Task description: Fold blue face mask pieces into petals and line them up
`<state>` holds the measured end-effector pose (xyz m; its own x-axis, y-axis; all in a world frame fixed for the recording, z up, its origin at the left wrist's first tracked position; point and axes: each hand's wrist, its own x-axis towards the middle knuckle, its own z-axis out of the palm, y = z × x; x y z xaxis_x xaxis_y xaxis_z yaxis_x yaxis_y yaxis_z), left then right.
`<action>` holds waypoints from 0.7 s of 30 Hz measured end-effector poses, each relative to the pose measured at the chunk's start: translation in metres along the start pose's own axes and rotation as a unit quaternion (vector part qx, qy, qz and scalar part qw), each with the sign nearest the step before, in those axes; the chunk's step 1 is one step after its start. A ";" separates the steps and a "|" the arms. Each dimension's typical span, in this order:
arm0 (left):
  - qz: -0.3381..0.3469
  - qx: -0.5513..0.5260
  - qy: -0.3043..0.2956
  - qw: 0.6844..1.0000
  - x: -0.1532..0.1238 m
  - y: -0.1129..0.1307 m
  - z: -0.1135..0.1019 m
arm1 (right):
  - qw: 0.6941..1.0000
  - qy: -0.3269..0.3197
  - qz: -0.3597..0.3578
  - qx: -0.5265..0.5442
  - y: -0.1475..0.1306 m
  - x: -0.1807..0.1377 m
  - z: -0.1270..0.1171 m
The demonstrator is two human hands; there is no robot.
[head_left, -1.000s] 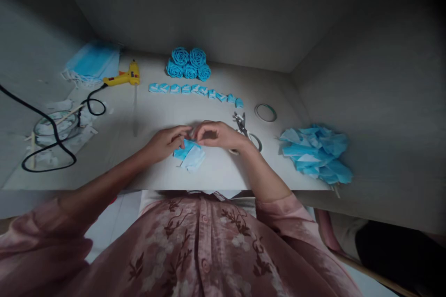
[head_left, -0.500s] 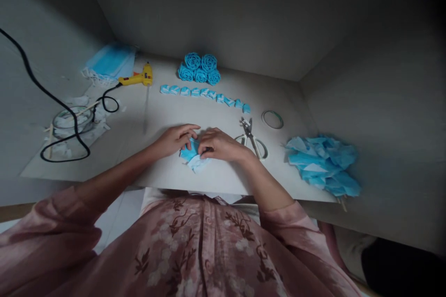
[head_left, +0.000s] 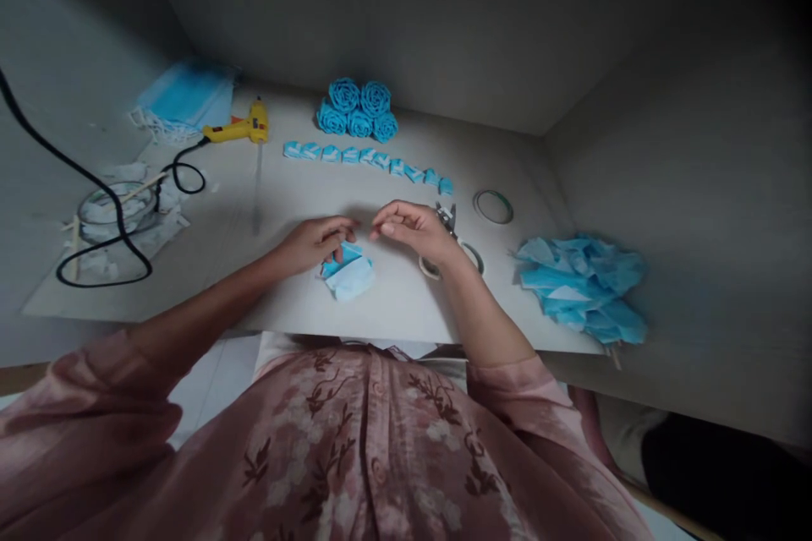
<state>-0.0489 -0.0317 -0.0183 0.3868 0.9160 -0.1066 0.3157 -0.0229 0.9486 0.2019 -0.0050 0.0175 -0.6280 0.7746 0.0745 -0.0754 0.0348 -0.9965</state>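
A folded piece of blue and white mask fabric (head_left: 351, 277) lies on the table in front of me. My left hand (head_left: 315, 242) has its curled fingertips on the upper left part of this piece, pinching or pressing it; the exact grip is partly hidden. Just above and to the right of the fabric, my right hand (head_left: 412, 228) is lifted off it, fingers apart and nothing visible in them. Scissors (head_left: 470, 255) lie beneath and beside my right hand and wrist, partly covered by them.
Beyond my hands runs a row of small folded blue pieces (head_left: 348, 155), with several blue fabric roses (head_left: 359, 108) stacked behind. At left are a yellow glue gun (head_left: 238, 128), masks (head_left: 187, 97) and a corded scrap pile (head_left: 120, 207). A ring (head_left: 493, 206) and crumpled blue fabric (head_left: 580, 287) are at right.
My right hand has let go of the fabric and risen up and to the right, its fingers spreading. The fabric now shows a wider pale flap. My left hand stays at its edge.
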 end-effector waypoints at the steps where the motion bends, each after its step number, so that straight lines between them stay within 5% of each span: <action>1: -0.002 -0.007 -0.001 1.000 0.001 -0.002 0.000 | 1.000 -0.010 0.004 -0.009 0.001 0.000 0.000; 6: 0.006 -0.045 0.015 0.999 0.003 -0.008 0.004 | 0.995 0.009 -0.003 -0.097 0.010 0.005 -0.001; 11: 0.067 -0.036 0.040 0.996 -0.006 -0.001 0.006 | 0.974 0.128 -0.025 -0.187 -0.001 0.006 -0.001; 14: 0.115 -0.015 0.078 0.990 -0.012 0.003 0.005 | 0.927 0.218 -0.061 -0.298 -0.031 -0.019 -0.001; 18: 0.143 0.008 0.113 0.983 -0.014 0.003 0.003 | 0.755 0.400 -0.092 -0.512 -0.064 -0.100 -0.023; 21: 0.172 0.047 0.104 0.979 -0.015 0.006 0.005 | 0.592 0.602 -0.064 -0.532 -0.062 -0.186 -0.059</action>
<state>-0.0488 -0.0472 -0.0128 0.3022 0.9094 0.2857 0.2794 -0.3711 0.8856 0.3691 -0.1142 0.0634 0.3868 0.5893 0.7093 0.8695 0.0232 -0.4934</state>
